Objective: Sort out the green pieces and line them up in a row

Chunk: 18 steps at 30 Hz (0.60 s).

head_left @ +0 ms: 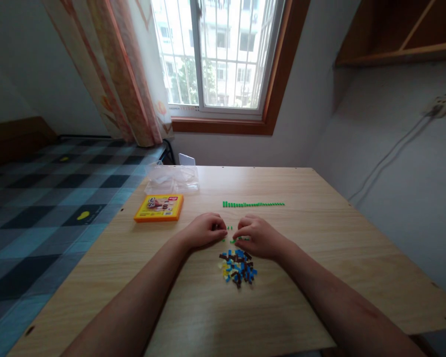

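Note:
My left hand rests on the table with its fingers curled inward and their tips close together. Whatever those fingers hold, if anything, is too small or hidden to make out. Facing it, my right hand is low over the tabletop, thumb and fingers slightly apart. Tiny green bricks lie scattered between the hands and by the right fingertips. Beyond them runs a straight row of green bricks, with larger ones at its left end. Nearer to me is a loose pile of blue, brown and yellow bricks.
On the table's left side lies a yellow-orange box with a printed top. Behind it stand clear plastic containers. A bed with a checked cover borders the wooden table on the left; a wall rises at the right.

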{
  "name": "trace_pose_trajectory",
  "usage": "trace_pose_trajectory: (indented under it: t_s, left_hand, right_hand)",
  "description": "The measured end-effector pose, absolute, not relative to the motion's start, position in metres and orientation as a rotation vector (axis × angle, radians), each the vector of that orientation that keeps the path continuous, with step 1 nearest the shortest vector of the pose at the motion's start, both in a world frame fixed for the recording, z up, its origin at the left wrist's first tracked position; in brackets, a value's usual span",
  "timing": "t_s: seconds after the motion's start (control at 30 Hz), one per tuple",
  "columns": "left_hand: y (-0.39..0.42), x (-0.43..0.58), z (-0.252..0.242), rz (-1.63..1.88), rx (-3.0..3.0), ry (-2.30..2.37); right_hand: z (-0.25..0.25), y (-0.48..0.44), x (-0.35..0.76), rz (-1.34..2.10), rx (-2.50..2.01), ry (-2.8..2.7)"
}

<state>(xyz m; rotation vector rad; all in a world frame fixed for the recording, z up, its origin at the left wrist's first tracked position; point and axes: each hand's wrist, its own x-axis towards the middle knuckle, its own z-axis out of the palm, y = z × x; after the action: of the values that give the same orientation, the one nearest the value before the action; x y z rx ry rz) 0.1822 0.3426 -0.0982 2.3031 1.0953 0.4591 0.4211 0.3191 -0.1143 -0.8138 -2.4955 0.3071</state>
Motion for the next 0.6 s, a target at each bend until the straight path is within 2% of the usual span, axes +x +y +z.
trace_pose_trajectory:
  t_s: [0.3, 0.6]
  left_hand:
    - [0.344, 0.184, -0.104, 0.55, 2.328, 1.178]
    - [0.344, 0.191, -0.114, 0.635, 2.367, 1.273]
  right_hand:
    - [-0.112, 0.32, 0.424, 0.291, -0.816, -2.464]
    - [-0.123, 0.343, 0.441, 0.282, -1.066, -2.312]
